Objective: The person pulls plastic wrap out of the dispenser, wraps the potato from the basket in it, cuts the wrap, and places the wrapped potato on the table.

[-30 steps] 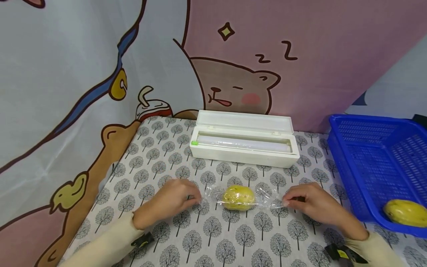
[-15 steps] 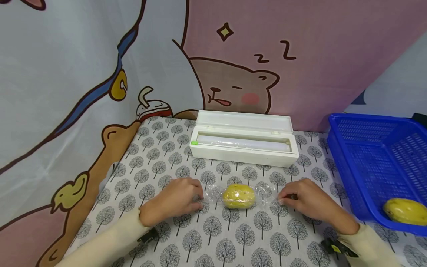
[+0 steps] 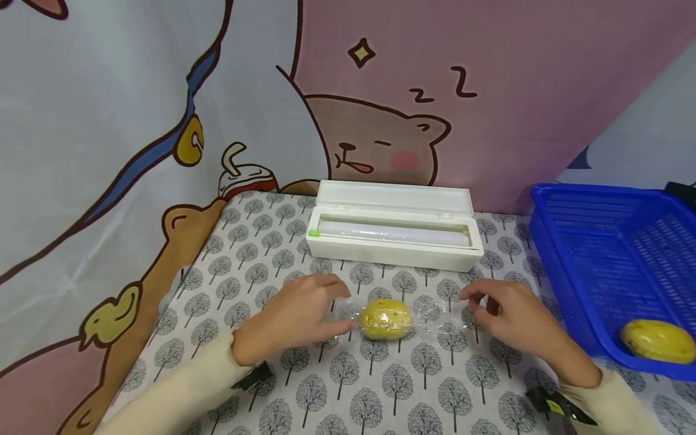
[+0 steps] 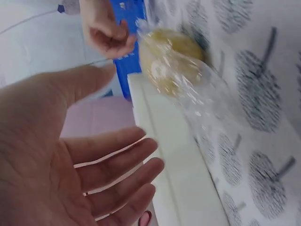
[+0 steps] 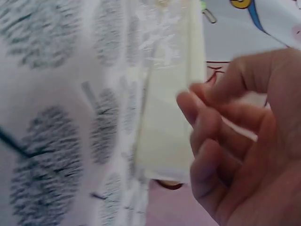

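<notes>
So, film wraps one fruit — basket holds another fruit, box a roll

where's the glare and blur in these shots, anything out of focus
Head view: mostly clear, with small bright glints on the clear film over the yellow fruit; left wrist view: soft overall, with white highlights on the clear film; right wrist view: softer still, the tree-print cloth smeared and the right hand lacking crisp edges.

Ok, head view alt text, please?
Yellow fruit in clear film lies on patterned cloth between left hand and right hand; behind it, an open white box holds a roll. At right, a blue basket holds another fruit.
</notes>
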A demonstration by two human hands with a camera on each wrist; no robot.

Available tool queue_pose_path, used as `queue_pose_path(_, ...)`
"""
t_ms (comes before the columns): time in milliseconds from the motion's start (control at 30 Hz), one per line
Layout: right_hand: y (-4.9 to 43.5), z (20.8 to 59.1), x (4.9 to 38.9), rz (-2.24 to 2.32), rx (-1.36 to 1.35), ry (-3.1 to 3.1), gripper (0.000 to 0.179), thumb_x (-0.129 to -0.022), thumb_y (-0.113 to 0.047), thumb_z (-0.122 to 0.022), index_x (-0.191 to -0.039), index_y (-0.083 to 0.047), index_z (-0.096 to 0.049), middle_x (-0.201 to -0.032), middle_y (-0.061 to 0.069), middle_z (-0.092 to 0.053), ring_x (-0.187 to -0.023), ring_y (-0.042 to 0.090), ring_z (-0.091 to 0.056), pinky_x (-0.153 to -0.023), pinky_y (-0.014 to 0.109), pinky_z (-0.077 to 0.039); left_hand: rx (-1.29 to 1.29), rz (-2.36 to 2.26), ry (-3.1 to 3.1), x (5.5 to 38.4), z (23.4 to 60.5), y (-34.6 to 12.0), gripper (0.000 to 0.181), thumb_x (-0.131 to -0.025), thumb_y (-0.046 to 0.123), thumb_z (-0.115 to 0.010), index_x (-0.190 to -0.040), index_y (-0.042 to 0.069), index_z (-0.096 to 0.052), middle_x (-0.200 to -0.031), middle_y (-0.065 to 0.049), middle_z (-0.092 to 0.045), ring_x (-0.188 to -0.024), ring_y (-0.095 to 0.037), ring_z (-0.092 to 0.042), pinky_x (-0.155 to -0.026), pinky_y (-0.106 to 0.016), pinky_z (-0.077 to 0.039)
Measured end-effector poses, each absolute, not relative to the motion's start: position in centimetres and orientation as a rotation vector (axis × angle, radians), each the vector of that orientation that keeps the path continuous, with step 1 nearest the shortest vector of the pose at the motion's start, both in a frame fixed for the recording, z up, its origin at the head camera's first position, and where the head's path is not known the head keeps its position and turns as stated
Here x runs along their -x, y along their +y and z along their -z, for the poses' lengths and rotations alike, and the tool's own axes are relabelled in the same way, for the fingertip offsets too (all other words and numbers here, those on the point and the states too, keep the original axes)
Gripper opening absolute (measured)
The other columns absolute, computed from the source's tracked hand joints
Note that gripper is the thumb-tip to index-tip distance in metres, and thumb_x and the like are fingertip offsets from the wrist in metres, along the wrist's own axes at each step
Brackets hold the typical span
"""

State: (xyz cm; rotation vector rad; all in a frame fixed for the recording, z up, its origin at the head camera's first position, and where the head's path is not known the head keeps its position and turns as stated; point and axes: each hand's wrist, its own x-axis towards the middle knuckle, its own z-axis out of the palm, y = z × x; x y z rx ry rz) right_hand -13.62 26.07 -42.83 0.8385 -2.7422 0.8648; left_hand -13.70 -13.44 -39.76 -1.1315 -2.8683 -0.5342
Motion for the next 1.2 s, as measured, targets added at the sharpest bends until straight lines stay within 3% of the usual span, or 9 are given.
queue_pose_path(200, 22.8, 41.2, 13.2, -0.864, -0.868, -2.553, 0.032, -0.081, 0.007, -0.084, -0.107, -0.012, -0.08, -0.092, -0.009, -0.074, -0.068, -0.002, -0.056, -0.052, 0.019, -0.049, 1.152, 0.593, -2.826, 13.5, 39.9, -11.1, 0.05, -0.096, 0.043, -0.086, -0.128, 0.006, -0.077, -0.134, -0.014, -0.074, -0.122, -0.031, -0.072, -0.101, -0.046, -0.062)
queue_pose_path(333, 19.5, 40.6, 12.7, -0.886, -0.924, -2.577, 0.031, -0.085, -0.005, -0.09, -0.114, -0.009, -0.08, -0.104, -0.003, -0.077, -0.072, 0.003, -0.062, -0.055, 0.02, -0.052, 1.208, 0.598, -2.828, 13.5, 40.7, -9.5, 0.051, -0.098, 0.04, -0.085, -0.134, 0.004, -0.074, -0.138, -0.015, -0.073, -0.123, -0.03, -0.072, -0.106, -0.044, -0.059)
queue_pose_path(533, 16.1, 41.1, 12.1, -0.813, -0.924, -2.771, 0.055, -0.086, -0.022, -0.095, -0.132, -0.001, -0.074, -0.132, 0.012, -0.074, -0.079, 0.008, -0.066, -0.064, 0.023, -0.056, 1.235, 0.589, -2.837, 13.8, 42.2, -8.3, 0.062, -0.095, 0.04, -0.089, -0.139, 0.001, -0.07, -0.138, -0.014, -0.072, -0.119, -0.024, -0.073, -0.101, -0.033, -0.06)
queue_pose_path(633, 15.3, 41.9, 12.0, -0.748, -0.919, -2.845, 0.069, -0.084, -0.03, -0.098, -0.138, 0.002, -0.07, -0.14, 0.019, -0.07, -0.091, 0.021, -0.074, -0.078, 0.035, -0.065, 1.235, 0.584, -2.843, 14.1, 42.7, -8.2, 0.068, -0.092, 0.045, -0.09, -0.14, 0.001, -0.069, -0.136, -0.013, -0.073, -0.116, -0.023, -0.073, -0.099, -0.031, -0.061)
queue_pose_path(767, 14.9, 42.8, 11.8, -0.673, -0.906, -2.917, 0.076, -0.085, -0.04, -0.096, -0.143, 0.0, -0.067, -0.141, 0.02, -0.069, -0.11, 0.038, -0.075, -0.091, 0.054, -0.064, 1.25, 0.591, -2.875, 14.3, 43.1, -8.2, 0.07, -0.093, 0.049, -0.088, -0.142, 0.002, -0.069, -0.132, -0.012, -0.075, -0.107, -0.019, -0.075, -0.092, -0.028, -0.061)
queue_pose_path(967, 15.0, 43.3, 11.7, -0.642, -0.942, -2.947, 0.074, -0.089, -0.037, -0.093, -0.146, 0.001, -0.065, -0.134, 0.024, -0.071, -0.111, 0.04, -0.074, -0.093, 0.056, -0.063, 1.257, 0.602, -2.922, 14.6, 43.5, -8.3, 0.07, -0.095, 0.047, -0.087, -0.144, 0.002, -0.068, -0.129, -0.012, -0.076, -0.099, -0.014, -0.075, -0.087, -0.022, -0.061)
queue_pose_path(1200, 15.3, 43.5, 12.1, -0.595, -0.995, -2.937, 0.072, -0.089, -0.03, -0.093, -0.15, -0.002, -0.064, -0.142, 0.025, -0.068, -0.125, 0.045, -0.069, -0.103, 0.064, -0.057, 1.23, 0.704, -2.926, 14.4, 43.5, -8.2, 0.064, -0.09, 0.046, -0.09, -0.132, 0.0, -0.073, -0.104, -0.007, -0.079, -0.079, -0.005, -0.067, -0.07, -0.01, -0.053)
